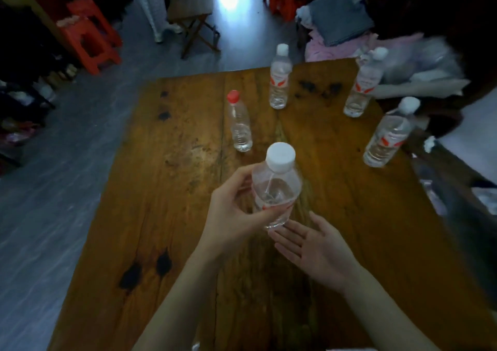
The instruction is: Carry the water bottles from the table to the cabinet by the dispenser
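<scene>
My left hand (pixel 236 213) grips a clear water bottle with a white cap (pixel 277 178) and holds it lifted above the wooden table (pixel 166 202). My right hand (pixel 312 248) lies open, palm up, just under the bottle's base. Several more bottles stand on the table: a red-capped bottle (pixel 239 124) in the middle, a white-capped bottle (pixel 279 79) at the far edge, another white-capped bottle (pixel 363 84) at the far right, and a third white-capped bottle (pixel 387 135) near the right edge. The cabinet and dispenser are out of view.
Piled clothes and bags (pixel 376 44) crowd the far right beyond the table. Red plastic stools (pixel 88 36) stand at the left, a wooden folding stool (pixel 193 19) sits behind the table, and grey floor (pixel 53 189) runs along the left side.
</scene>
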